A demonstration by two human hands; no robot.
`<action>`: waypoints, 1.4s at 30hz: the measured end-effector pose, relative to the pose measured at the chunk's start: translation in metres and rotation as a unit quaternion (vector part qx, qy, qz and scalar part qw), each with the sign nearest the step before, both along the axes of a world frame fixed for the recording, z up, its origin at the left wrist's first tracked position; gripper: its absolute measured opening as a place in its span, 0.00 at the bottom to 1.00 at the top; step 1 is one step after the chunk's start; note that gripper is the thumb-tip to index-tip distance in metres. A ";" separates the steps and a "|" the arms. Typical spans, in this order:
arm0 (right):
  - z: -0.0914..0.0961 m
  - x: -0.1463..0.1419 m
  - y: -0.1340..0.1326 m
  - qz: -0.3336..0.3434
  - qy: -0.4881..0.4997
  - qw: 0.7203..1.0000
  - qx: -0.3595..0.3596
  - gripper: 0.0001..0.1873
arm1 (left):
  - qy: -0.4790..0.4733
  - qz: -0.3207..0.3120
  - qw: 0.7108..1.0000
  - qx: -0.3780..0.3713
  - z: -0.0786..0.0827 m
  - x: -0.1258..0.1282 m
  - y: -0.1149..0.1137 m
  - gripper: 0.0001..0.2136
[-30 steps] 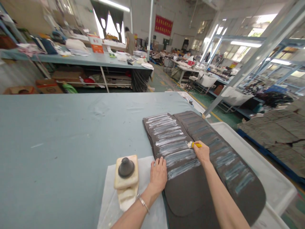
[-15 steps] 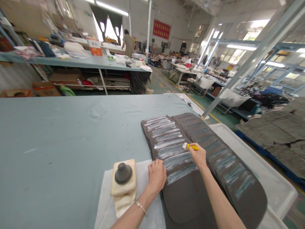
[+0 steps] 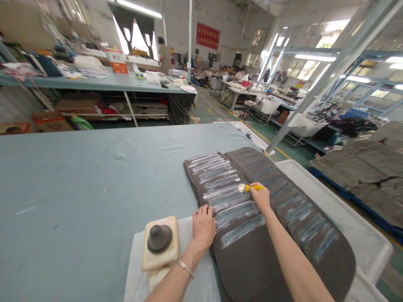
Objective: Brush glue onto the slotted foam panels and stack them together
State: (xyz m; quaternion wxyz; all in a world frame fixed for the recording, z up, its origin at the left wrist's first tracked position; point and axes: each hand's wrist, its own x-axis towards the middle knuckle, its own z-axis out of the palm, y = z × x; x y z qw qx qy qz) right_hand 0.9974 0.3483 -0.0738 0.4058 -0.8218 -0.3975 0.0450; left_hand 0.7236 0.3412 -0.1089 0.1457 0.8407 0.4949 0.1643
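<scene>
- The right hand is clenching a yellow-handled brush, pinching it between thumb and fingers, its white-loaded bristles pressing on the dark panel.
- The brush has just travelled left along the panel, so the bristles are now sitting nearer the middle of the white streaks.
- The left hand is open, fingers spread and pressing down on the near edge of the panels, grasping nothing.
- The two stacks of dark grey panels, left and right, are lying side by side on the blue-grey table, with white streaks running across both.
- One cream-crusted pot with a dark knob is standing on one white paper sheet, just left of the left hand.
- One white tray is sitting along the right side.
- Far off, two people are working: one standing, one seated.
</scene>
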 end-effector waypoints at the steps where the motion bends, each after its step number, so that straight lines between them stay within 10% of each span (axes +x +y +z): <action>1: -0.001 0.009 0.001 -0.005 -0.023 1.000 -0.007 0.13 | 0.001 0.002 1.000 0.003 0.000 0.000 0.000 0.16; 9: -0.005 -0.006 0.007 0.012 -0.119 0.992 -0.034 0.13 | -0.008 -0.005 1.000 0.002 -0.005 -0.001 0.000 0.15; 20: 0.027 -0.040 -0.048 -0.014 0.050 0.998 0.047 0.16 | -0.172 0.023 0.984 -0.049 0.012 -0.020 -0.023 0.13; 28: 0.031 -0.136 -0.099 0.198 0.154 0.968 0.003 0.10 | -0.139 -0.039 0.988 -0.044 0.003 -0.025 -0.080 0.14; 37: 0.019 -0.027 -0.112 0.072 -0.014 0.997 0.003 0.10 | -0.079 -0.058 0.995 -0.025 0.010 -0.025 -0.081 0.14; 42: 0.032 -0.087 -0.110 0.126 -0.026 0.991 0.037 0.08 | -0.069 -0.045 0.997 0.006 0.006 -0.021 -0.084 0.14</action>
